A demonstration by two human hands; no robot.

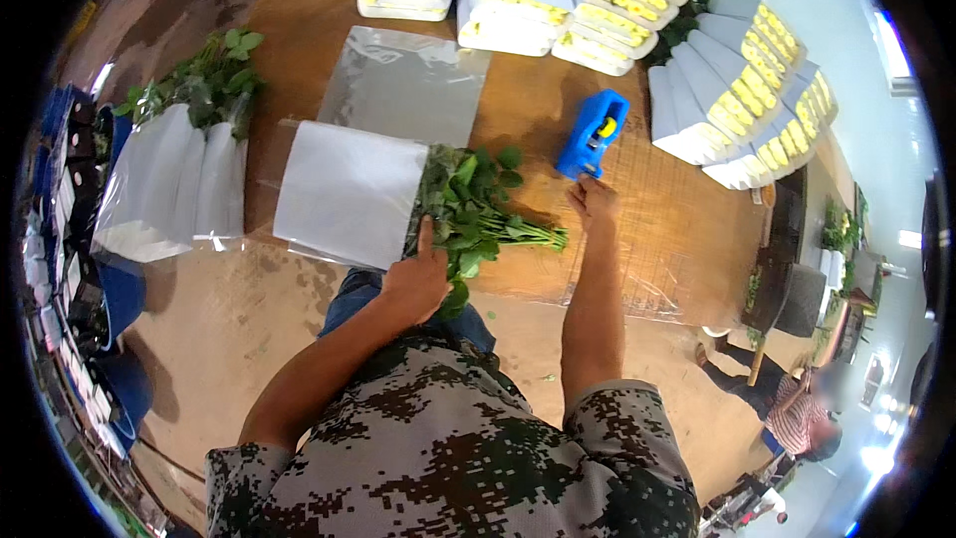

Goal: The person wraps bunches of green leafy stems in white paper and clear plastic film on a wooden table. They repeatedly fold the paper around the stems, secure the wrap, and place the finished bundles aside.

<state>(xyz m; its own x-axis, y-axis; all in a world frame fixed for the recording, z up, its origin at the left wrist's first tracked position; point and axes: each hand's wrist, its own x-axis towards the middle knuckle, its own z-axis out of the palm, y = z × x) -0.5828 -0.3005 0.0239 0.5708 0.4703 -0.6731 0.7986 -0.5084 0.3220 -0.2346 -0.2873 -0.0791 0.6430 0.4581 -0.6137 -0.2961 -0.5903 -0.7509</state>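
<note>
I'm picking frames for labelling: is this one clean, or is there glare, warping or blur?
Head view: strong fisheye warp, table edges bow and a black rim rings the picture; glare on the clear plastic sheet and at the right edge; both hands, left hand and right hand, and the wrapped flower bunch look sharp.

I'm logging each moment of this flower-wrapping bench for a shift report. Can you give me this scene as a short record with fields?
left hand: presses on the wrapped bunch, at the green leaves
right hand: fingers at the blue tape dispenser
wrapped bunch: lies on its side, white sleeve to the left, stems to the right
clear sheet: flat on the wooden table, behind the bunch
finished bunches: yellow flowers in white sleeves, stacked at the table's far side
</note>
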